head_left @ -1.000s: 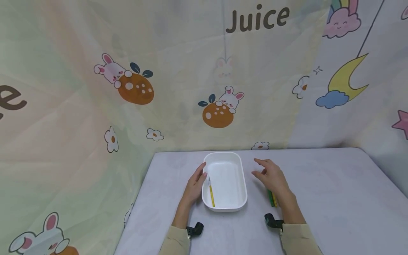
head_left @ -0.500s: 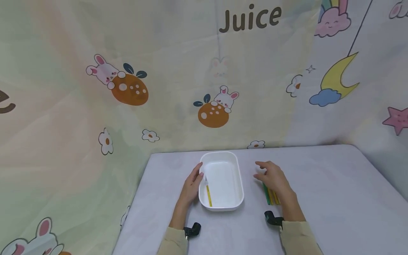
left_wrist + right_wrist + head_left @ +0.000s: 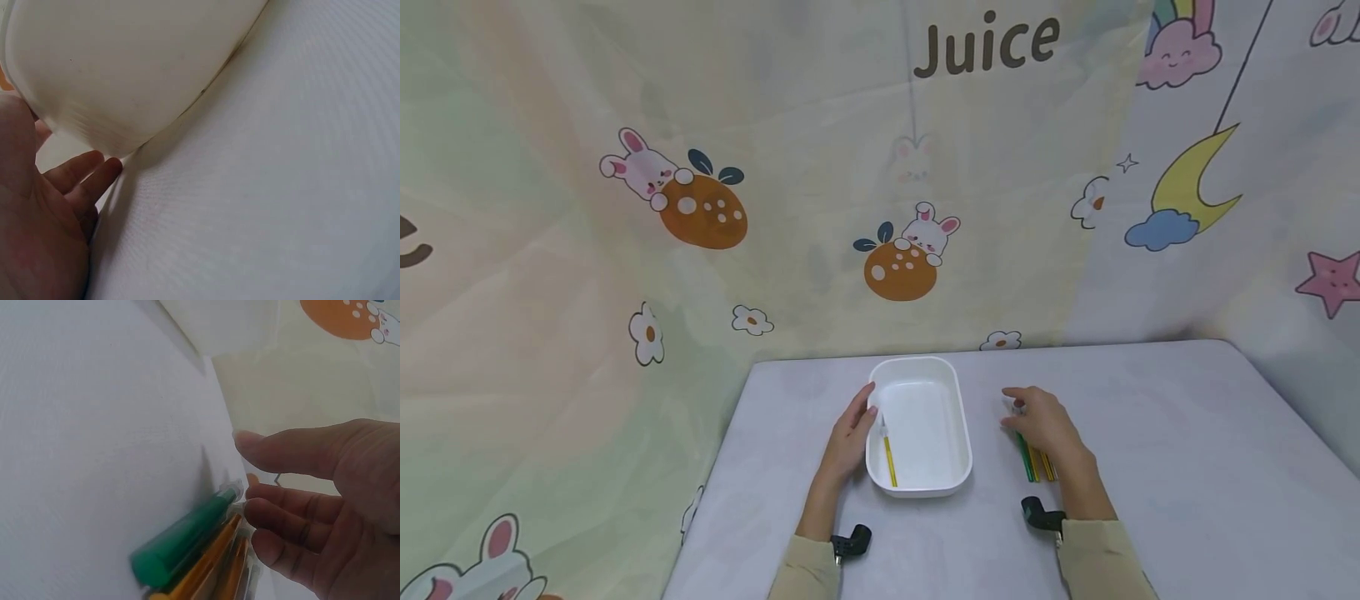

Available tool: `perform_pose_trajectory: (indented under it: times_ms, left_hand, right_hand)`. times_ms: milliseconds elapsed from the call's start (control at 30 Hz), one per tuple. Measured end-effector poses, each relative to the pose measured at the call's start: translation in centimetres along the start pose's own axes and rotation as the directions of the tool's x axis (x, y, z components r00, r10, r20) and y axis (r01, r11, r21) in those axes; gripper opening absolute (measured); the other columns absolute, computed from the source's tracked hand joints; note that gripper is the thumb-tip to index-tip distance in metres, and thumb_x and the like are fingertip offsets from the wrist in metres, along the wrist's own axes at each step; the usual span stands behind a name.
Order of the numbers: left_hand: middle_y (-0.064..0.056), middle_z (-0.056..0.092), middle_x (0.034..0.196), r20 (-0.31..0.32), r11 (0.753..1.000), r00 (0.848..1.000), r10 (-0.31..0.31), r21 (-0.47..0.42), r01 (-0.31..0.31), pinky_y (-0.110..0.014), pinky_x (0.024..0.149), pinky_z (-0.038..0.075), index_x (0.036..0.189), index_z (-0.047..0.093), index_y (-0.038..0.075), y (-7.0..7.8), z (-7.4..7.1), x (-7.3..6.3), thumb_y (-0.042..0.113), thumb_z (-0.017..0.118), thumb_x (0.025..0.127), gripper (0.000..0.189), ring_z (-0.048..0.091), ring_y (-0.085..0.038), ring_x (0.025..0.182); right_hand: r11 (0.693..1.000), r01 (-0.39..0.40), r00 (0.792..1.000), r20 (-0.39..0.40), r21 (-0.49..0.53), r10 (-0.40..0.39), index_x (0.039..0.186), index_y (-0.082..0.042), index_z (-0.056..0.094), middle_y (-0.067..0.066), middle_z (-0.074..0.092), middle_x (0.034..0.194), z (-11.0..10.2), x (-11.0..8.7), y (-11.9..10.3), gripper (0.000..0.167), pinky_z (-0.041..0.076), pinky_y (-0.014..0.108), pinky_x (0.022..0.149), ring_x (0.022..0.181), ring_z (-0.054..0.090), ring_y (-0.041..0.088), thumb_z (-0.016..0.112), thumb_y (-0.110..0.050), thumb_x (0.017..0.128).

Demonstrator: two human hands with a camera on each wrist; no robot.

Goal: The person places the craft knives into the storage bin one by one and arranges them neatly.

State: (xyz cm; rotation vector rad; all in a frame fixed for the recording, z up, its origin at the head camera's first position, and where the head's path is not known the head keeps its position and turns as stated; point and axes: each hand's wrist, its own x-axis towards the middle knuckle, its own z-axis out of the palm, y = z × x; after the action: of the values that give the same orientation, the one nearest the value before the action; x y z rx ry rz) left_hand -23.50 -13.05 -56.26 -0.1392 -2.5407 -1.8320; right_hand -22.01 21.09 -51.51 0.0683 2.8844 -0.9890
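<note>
A white rectangular tray (image 3: 925, 487) stands on the table, and my left hand (image 3: 847, 442) holds its left side. In the left wrist view the left fingertips (image 3: 112, 165) touch the lower part of the tray's outer wall. Inside the tray, along the left, lies a slim yellow pen-like stick (image 3: 890, 461) with a pale tip. To the right, my right hand (image 3: 1047, 423) hovers with thumb and fingers apart. Below it lie a green pen-like stick (image 3: 181, 540) with a clear end and several orange-yellow ones (image 3: 209, 556), partly hidden by the hand in the head view.
White cloth covers the table (image 3: 1187, 467). A patterned curtain (image 3: 805, 275) with bunnies and the word Juice hangs right behind its back edge. Each wrist carries a small black camera (image 3: 852, 542).
My right hand has come down and slightly nearer, closer over the sticks, its thumb and fingers staying apart. The left hand keeps its place on the tray. The head view has shifted a little.
</note>
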Motion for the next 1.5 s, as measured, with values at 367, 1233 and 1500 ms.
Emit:
perform_pose_trajectory:
  times_ms: [367,1233,1500]
  left_hand:
    - [0.007,0.04,0.166,0.007,1.0,1.0,0.011,0.002,-0.011,-0.051,0.127,0.03,0.155,0.046,0.042,0.0,-0.1,0.0,0.036,0.053,0.109,0.047,0.034,-0.022,0.156]
    - [0.007,0.04,0.166,0.006,1.0,1.0,0.015,0.001,-0.015,-0.052,0.127,0.03,0.155,0.045,0.043,-0.2,0.1,0.0,0.034,0.052,0.109,0.047,0.034,-0.023,0.157]
    - [0.006,0.041,0.166,0.016,0.999,0.999,0.028,-0.036,-0.028,-0.049,0.128,0.028,0.155,0.046,0.039,0.0,0.0,0.0,0.028,0.052,0.11,0.047,0.034,-0.021,0.157]
  right_hand:
    - [0.999,0.032,0.999,-0.005,-0.032,-0.033,0.134,-0.004,0.069,0.025,0.068,0.124,0.1,-0.2,-0.4,0.042,0.057,0.06,0.092,0.109,0.066,0.041,0.077,-0.013,0.093]
    - [0.986,0.073,0.997,0.025,-0.151,-0.07,0.126,0.004,0.071,0.022,0.067,0.112,1.7,0.1,-1.1,0.039,0.062,0.047,0.082,0.086,0.062,0.026,0.078,-0.004,0.089]
    - [0.994,0.047,0.998,-0.042,-0.095,-0.051,0.129,0.001,0.071,0.024,0.066,0.122,1.6,0.1,-1.6,0.042,0.061,0.054,0.091,0.108,0.067,0.038,0.078,-0.002,0.087]
